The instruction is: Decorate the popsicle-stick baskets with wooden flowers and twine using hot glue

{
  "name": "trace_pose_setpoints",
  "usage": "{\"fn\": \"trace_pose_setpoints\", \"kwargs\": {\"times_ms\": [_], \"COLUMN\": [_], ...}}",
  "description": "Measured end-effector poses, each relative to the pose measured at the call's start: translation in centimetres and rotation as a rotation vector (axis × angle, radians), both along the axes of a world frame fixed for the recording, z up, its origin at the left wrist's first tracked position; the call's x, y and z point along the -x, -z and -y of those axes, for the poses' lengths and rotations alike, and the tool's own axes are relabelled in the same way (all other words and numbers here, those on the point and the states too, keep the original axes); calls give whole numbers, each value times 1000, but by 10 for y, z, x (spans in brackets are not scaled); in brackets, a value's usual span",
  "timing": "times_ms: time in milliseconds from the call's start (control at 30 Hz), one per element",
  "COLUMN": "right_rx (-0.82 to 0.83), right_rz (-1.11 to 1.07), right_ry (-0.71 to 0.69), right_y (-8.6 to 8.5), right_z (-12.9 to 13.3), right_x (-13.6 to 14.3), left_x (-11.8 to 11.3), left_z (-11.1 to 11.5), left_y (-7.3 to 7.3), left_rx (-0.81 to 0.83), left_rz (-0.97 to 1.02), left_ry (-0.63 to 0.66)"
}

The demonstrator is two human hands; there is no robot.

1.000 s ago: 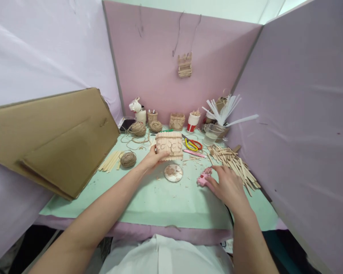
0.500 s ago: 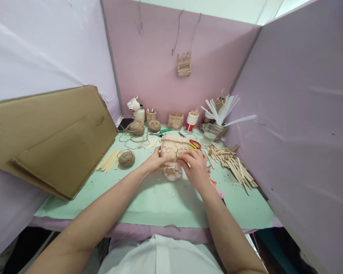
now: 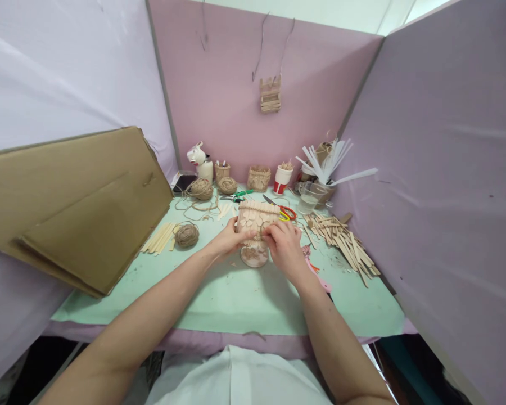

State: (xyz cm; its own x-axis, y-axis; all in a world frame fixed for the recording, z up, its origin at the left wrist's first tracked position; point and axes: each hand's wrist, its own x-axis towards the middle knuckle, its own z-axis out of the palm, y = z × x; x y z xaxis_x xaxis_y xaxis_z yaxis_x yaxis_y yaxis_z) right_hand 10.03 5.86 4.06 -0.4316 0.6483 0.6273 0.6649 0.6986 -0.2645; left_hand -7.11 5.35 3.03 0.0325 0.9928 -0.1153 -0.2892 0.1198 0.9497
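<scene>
A pale wooden container (image 3: 256, 216), covered in small flat pieces and with a twine band near its top, is held up over the table. My left hand (image 3: 231, 238) grips its left side, thumb across the front. On the lower right front rest the pinched fingers of my right hand (image 3: 283, 243); whether a small piece is between them is too small to tell. Just below the container lies a round, clear-rimmed dish (image 3: 254, 255) with brownish bits in it. Red-handled scissors (image 3: 287, 211) and a yellow handle (image 3: 284, 216) are right behind my right hand.
Cardboard (image 3: 88, 208) leans at the left. Twine balls (image 3: 186, 234) and pale sticks (image 3: 160, 238) lie left of centre; more wooden sticks (image 3: 349, 247) are heaped at the right. Behind stand a red-and-white cup (image 3: 283, 181), a clear cup (image 3: 310, 198) and white strips (image 3: 326, 163).
My right hand has shifted slightly left, with its fingers drawn closer together at the container's front. The container and my left hand stay almost where they were.
</scene>
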Motion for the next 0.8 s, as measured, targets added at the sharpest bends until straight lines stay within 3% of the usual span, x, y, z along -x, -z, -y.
{"fn": "trace_pose_setpoints", "kwargs": {"times_ms": [233,500,800], "right_rx": [87,58,42], "right_rz": [-114,-205,-132], "right_ry": [-14,-46,-37], "right_y": [2,8,7], "right_z": [-1,-1,0], "right_x": [-1,2,4], "left_x": [1,2,1], "left_z": [-1,-2,1], "left_y": [4,7,3], "left_rx": [1,-3,29], "left_rz": [-55,-80,-100], "left_ry": [26,20,11]}}
